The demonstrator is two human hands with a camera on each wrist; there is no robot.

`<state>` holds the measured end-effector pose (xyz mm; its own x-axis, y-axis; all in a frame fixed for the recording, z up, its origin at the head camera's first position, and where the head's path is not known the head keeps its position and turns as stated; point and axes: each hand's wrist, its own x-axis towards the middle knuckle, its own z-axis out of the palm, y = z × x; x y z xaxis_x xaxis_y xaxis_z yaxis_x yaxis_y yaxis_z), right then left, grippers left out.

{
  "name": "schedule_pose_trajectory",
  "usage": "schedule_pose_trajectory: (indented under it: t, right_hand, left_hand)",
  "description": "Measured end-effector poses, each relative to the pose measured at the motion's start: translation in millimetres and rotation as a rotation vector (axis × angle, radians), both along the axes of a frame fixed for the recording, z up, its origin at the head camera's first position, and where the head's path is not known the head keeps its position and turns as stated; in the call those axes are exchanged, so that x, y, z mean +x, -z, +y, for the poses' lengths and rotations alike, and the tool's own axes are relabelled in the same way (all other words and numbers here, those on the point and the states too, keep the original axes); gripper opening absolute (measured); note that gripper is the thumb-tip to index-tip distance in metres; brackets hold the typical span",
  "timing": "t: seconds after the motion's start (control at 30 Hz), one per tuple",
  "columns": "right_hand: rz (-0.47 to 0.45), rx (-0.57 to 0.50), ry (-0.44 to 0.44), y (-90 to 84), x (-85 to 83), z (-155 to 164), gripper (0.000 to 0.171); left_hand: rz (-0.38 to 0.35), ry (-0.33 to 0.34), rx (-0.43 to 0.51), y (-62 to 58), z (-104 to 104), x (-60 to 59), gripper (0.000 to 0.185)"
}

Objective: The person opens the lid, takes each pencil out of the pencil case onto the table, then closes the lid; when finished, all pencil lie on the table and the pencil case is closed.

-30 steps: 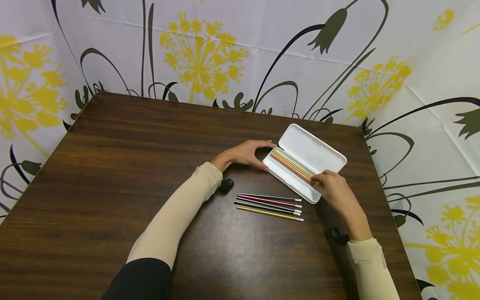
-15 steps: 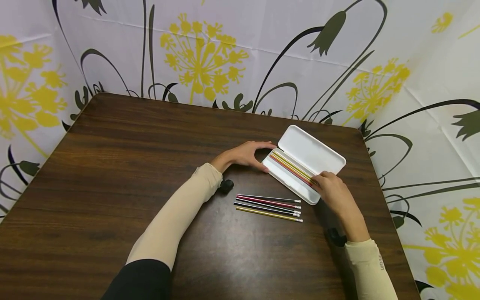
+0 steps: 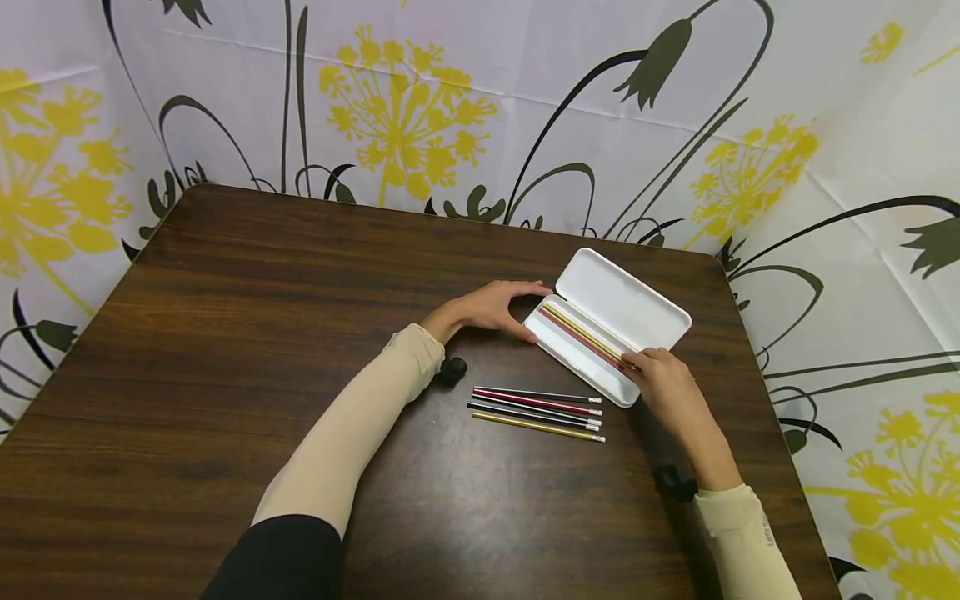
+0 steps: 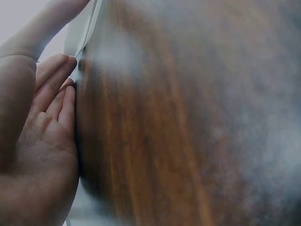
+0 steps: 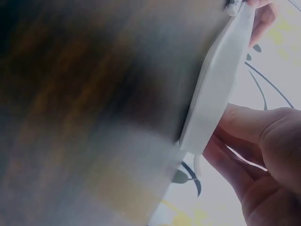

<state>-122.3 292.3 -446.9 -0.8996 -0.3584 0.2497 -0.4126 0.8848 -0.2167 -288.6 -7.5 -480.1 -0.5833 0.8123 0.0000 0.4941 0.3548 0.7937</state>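
Observation:
A white pencil case (image 3: 617, 293) lies with its lid swung back on the table's right part. Yellow and red pencils (image 3: 584, 336) lie lengthwise inside it. My left hand (image 3: 497, 307) holds the case's left end, thumb at the front corner and fingers at the rear one; in the left wrist view the case is mostly hidden. At the opposite end my right hand (image 3: 666, 383) has thumb and fingertips at the pencils' ends, seemingly pinching them; the case wall (image 5: 218, 84) hides the fingertips in the right wrist view. Several striped pencils (image 3: 534, 427) with white erasers lie in front.
The dark wooden table (image 3: 262, 275) extends far to the left. A flower-patterned cloth (image 3: 450, 108) hangs behind it and along the sides. Black wrist cameras (image 3: 453, 371) jut from both sleeves.
My right hand has shifted very slightly toward the front over the pencil ends, and the pencils in the case look closer together. My left hand and the pencils on the table have not moved.

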Motion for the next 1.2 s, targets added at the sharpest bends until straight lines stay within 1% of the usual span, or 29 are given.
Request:
schedule_pose_trajectory:
  t: [0.17, 0.3, 0.43, 0.53, 0.67, 0.77, 0.83, 1.07, 1.2]
  right_hand:
    - [0.006, -0.112, 0.039, 1.1, 1.0, 1, 0.016]
    - [0.036, -0.135, 0.054, 2.5, 1.7, 2, 0.018]
    - [0.061, -0.153, 0.029, 1.5, 1.5, 3, 0.019]
    - [0.082, -0.208, 0.003, -4.4, 2.1, 4, 0.02]
    - [0.105, -0.285, -0.025, -20.2, 3.5, 4, 0.021]
    - [0.117, -0.3, -0.052, -31.3, 4.0, 3, 0.022]
    - [0.123, -0.3, -0.069, -35.4, 4.4, 2, 0.022]
    - [0.138, -0.298, -0.123, -39.6, 7.1, -1, 0.026]
    - [0.13, -0.291, -0.169, -43.4, 17.0, -8, 0.028]
  left_hand:
    - [-0.007, -0.001, 0.004, 0.9, 1, -1.0, 0.087]
    - [-0.004, -0.001, 0.001, 2.2, 1, -1.1, 0.087]
    - [-0.001, 0.0, -0.004, 3.0, 2, -1.0, 0.087]
    - [0.0, 0.007, -0.003, 2.7, 2, -0.8, 0.088]
    - [0.007, 0.006, 0.0, 2.2, 2, -1.4, 0.085]
    - [0.013, -0.001, -0.001, 1.4, 1, -2.5, 0.083]
    - [0.013, 0.0, -0.005, 1.0, 1, -2.8, 0.084]
    - [0.008, 0.005, -0.01, 2.2, 2, -2.2, 0.086]
    - [0.023, 0.006, -0.012, 2.2, 2, -1.9, 0.086]
